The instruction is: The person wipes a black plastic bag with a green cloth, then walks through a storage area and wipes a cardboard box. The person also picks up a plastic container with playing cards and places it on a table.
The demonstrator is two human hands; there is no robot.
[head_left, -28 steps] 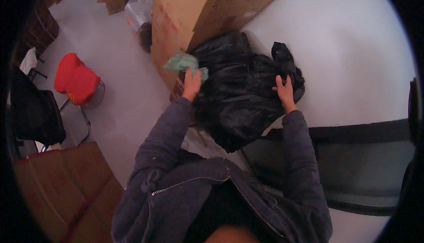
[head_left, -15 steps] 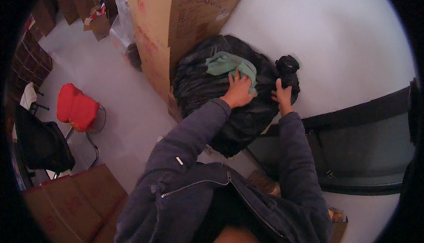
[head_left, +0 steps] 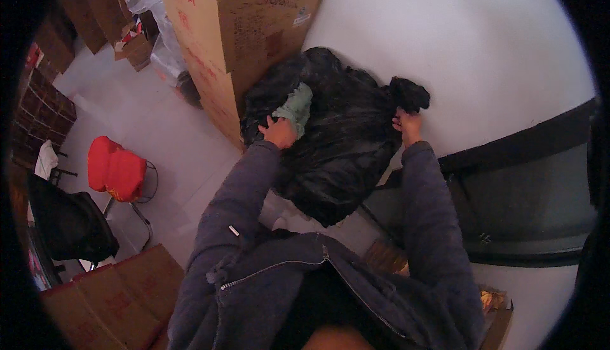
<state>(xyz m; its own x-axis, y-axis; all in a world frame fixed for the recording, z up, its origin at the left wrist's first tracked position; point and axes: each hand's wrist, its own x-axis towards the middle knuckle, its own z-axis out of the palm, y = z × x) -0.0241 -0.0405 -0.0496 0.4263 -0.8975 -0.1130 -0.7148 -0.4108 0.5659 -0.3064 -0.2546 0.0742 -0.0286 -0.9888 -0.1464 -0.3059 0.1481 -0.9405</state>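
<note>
A bulging black plastic bag (head_left: 343, 153) fills the middle of the scene, its contents hidden by the opaque film. Its gathered neck (head_left: 410, 94) sticks out on the right, and the right hand (head_left: 408, 124) has its fingers curled narrowly around the base of that neck. On the left of the bag, the left hand (head_left: 280, 134) holds a crumpled green cloth (head_left: 297, 107) in bent fingers, the cloth lying against the black film. A tall cardboard box (head_left: 254, 26) with red markings stands just beside the bag on its far left; what it holds cannot be seen. Farther left, a small open carton (head_left: 138, 53) contains red and white items, with a clear plastic bag (head_left: 166, 41) between it and the tall box. Near left lies a brown carton (head_left: 121, 296). At the near right, partly behind the sleeve, another cardboard box (head_left: 501, 329) shows shiny golden things (head_left: 492, 300) inside
</note>
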